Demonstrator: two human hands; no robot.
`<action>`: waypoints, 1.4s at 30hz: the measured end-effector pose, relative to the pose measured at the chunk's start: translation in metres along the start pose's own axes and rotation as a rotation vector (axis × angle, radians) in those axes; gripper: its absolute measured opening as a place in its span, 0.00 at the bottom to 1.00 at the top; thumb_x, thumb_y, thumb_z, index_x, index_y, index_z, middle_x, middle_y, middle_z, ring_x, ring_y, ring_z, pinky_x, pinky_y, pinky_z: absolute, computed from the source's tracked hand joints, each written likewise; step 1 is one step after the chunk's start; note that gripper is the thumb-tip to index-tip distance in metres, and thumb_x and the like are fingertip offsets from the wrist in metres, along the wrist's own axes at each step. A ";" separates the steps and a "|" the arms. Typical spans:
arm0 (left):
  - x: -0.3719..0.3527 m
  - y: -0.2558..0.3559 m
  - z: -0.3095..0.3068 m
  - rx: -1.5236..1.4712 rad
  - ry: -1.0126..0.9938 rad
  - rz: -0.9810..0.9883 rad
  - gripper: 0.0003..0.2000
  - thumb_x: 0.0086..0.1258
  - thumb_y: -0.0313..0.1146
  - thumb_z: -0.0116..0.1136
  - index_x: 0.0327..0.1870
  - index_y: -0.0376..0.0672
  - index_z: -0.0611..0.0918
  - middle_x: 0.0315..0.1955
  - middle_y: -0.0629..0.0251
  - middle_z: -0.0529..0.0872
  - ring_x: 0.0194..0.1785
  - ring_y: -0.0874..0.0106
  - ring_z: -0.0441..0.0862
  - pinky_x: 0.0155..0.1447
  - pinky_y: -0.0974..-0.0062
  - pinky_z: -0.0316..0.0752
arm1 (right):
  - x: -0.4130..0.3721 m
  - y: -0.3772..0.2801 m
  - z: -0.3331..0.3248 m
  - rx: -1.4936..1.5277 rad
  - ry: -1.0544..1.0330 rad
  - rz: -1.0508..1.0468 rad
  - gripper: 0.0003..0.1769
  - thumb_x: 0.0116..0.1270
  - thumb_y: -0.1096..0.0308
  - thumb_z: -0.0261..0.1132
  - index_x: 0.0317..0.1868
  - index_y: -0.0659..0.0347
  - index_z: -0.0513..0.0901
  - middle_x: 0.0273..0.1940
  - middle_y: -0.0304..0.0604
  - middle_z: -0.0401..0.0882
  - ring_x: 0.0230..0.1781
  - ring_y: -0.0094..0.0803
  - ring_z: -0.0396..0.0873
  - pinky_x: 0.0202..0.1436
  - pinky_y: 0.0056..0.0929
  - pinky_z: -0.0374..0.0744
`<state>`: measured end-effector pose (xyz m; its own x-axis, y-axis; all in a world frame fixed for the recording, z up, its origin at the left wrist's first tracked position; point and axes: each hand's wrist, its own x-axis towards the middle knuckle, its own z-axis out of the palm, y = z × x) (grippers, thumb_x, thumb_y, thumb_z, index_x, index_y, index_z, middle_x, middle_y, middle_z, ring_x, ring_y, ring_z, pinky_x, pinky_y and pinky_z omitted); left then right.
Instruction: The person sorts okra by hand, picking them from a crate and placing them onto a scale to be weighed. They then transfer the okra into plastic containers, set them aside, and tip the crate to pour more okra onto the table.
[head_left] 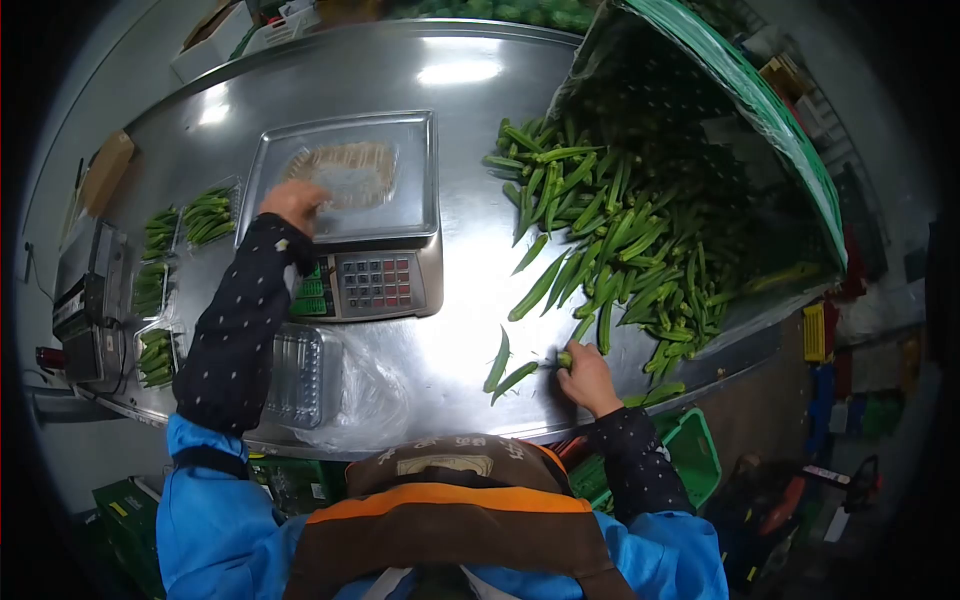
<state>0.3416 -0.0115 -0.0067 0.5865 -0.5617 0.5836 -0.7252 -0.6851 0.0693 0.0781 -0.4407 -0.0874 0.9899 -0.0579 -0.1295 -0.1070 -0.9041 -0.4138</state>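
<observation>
My left hand (295,207) is at the left edge of a clear plastic tray (350,175), its fingers closed on the tray's edge. The tray lies on the metal pan of a digital scale (410,222) and looks slightly blurred. Near the table's front edge, my right hand (587,380) is closed on a piece of okra (564,359), whose end shows at the fingertips. Two loose okra pods (498,360) lie just left of that hand. Beyond it spreads a large okra pile (630,230), spilling from a lined green crate (800,130) tipped on its side.
Filled okra trays (208,216) stand at the left of the metal table (480,60), beside another machine (95,300). Stacked empty clear trays (300,375) and crumpled plastic film (370,395) lie before the scale. A green crate (690,455) sits below the front edge.
</observation>
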 end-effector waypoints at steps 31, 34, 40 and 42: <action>0.003 0.233 0.131 -0.269 -0.892 -0.490 0.08 0.59 0.34 0.57 0.35 0.39 0.79 0.30 0.53 0.82 0.40 0.55 0.79 0.47 0.63 0.74 | 0.122 0.016 -0.055 -0.327 0.127 -0.714 0.17 0.54 0.72 0.55 0.47 0.55 0.76 0.39 0.36 0.73 0.38 0.33 0.70 0.42 0.29 0.69; 0.013 0.241 0.110 -0.322 -0.911 -0.546 0.08 0.60 0.35 0.58 0.33 0.39 0.80 0.28 0.53 0.81 0.39 0.55 0.79 0.47 0.63 0.74 | 0.095 0.016 -0.062 0.384 0.103 -0.349 0.21 0.51 0.73 0.60 0.49 0.60 0.74 0.37 0.39 0.70 0.40 0.31 0.70 0.43 0.30 0.70; 0.026 0.291 0.083 -0.352 -1.270 -0.510 0.19 0.64 0.47 0.55 0.38 0.36 0.81 0.37 0.49 0.83 0.42 0.57 0.82 0.48 0.63 0.76 | 0.039 0.050 -0.063 1.168 0.102 0.424 0.17 0.55 0.69 0.63 0.46 0.62 0.73 0.33 0.43 0.73 0.30 0.33 0.74 0.35 0.33 0.74; 0.029 0.295 0.086 -0.352 -1.465 -0.634 0.18 0.64 0.45 0.54 0.39 0.35 0.79 0.37 0.49 0.83 0.42 0.56 0.82 0.48 0.62 0.75 | 0.031 0.073 -0.052 0.907 0.136 0.559 0.17 0.55 0.68 0.65 0.45 0.61 0.73 0.30 0.44 0.77 0.24 0.37 0.76 0.30 0.36 0.75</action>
<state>0.1761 -0.2698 -0.0392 0.4777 -0.3236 -0.8168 -0.1703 -0.9462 0.2752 0.1059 -0.5303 -0.0742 0.7753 -0.4629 -0.4297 -0.5218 -0.0859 -0.8487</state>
